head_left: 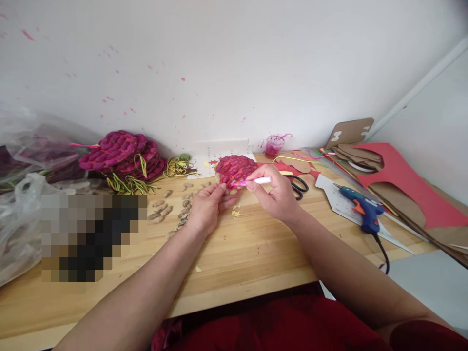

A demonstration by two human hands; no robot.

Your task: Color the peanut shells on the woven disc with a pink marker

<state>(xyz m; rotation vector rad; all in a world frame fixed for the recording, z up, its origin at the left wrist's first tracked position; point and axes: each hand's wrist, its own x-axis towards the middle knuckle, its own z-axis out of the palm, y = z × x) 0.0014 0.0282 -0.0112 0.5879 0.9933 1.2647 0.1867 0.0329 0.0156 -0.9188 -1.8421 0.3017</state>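
Note:
My left hand [208,204] grips the near left edge of a round red piece covered with peanuts [237,168], most of them coated magenta. A few peanuts at its near rim still show their tan shells. In my right hand [276,192] is a slim brush with a white handle [261,180], held between thumb and fingers. The brush's pink tip touches the peanuts close to my left fingertips. Loose peanuts [160,210] lie on the wooden table left of my left hand. Behind the piece stands a clear cup of magenta paint [273,146].
Stacked magenta peanut discs [124,153] with yellow-green strings stand at the left, near a plastic bag [22,224]. Black-handled scissors [298,185] lie beyond my right hand. A blue glue gun [360,207], its cord trailing, and cut red card [405,180] are at the right.

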